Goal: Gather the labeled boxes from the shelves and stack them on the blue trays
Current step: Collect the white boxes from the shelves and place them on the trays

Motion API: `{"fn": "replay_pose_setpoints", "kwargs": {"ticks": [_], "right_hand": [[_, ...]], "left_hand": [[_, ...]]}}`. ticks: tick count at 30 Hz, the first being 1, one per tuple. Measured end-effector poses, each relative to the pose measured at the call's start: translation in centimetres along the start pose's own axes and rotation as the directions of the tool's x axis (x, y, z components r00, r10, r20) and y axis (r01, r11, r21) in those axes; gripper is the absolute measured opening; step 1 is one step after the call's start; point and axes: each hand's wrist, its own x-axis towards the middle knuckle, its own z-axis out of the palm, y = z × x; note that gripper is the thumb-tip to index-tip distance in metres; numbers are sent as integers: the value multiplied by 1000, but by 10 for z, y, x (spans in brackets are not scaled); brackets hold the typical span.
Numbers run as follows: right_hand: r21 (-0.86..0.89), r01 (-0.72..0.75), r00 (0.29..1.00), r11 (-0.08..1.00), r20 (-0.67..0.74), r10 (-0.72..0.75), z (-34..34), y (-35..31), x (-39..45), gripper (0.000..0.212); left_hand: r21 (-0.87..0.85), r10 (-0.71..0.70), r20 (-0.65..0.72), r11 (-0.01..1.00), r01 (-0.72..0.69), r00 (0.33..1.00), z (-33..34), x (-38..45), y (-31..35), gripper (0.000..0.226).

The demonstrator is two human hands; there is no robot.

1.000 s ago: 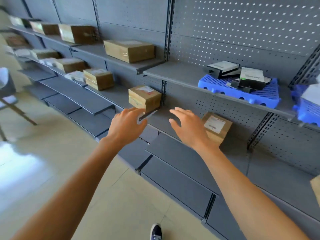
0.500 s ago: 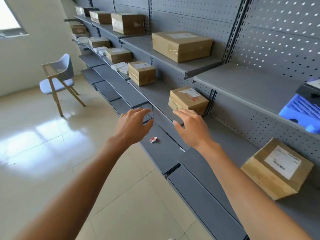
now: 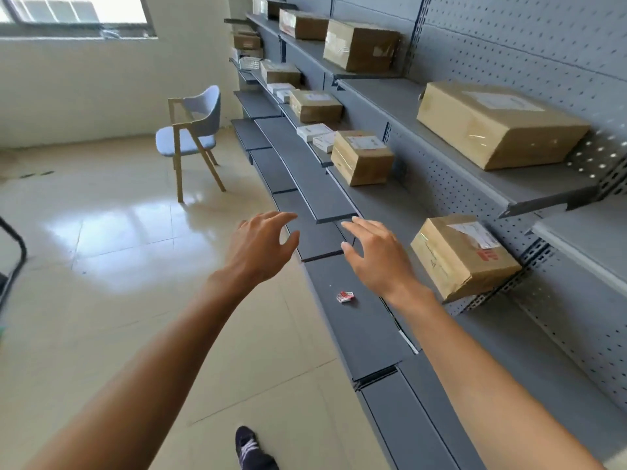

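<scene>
My left hand (image 3: 261,245) and my right hand (image 3: 380,256) reach forward side by side, fingers spread, holding nothing. Just right of my right hand a small labeled cardboard box (image 3: 458,256) sits on the middle shelf, a short gap from my fingers. Farther along the same shelf stands another labeled box (image 3: 361,157). A large flat box (image 3: 495,123) lies on the upper shelf, with more boxes (image 3: 359,45) beyond it. No blue tray is in view.
Grey pegboard shelving (image 3: 424,205) runs along the right wall, its low shelves jutting toward me. A small red-and-white scrap (image 3: 345,296) lies on the lowest shelf. A blue chair with wooden legs (image 3: 193,134) stands on the tiled floor ahead. My shoe (image 3: 249,449) shows below.
My view has swung left along the shelves, so the blue tray and the tilted box have left the frame. Both hands stay open and now sit left of the small labeled box.
</scene>
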Motion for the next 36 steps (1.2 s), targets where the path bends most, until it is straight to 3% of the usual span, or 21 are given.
{"fn": "replay_pose_setpoints", "kwargs": {"ticks": [6,14,20,36], "right_hand": [[0,36,997,999,62,-36,41,-41,103,44],[29,-28,996,999,88,26,83,-60,190,45],[30,-81,984,996,161,75,116,-36,245,50],[134,-92,992,987,102,79,157,38,463,48]], "left_hand": [[-7,-33,18,999,33,999,-10,70,-85,42],[-9,2,15,1000,-2,1000,-6,152,-154,37],[-28,1,53,1000,0,999,25,211,-183,37],[50,-29,104,998,24,994,75,418,-236,40]]}}
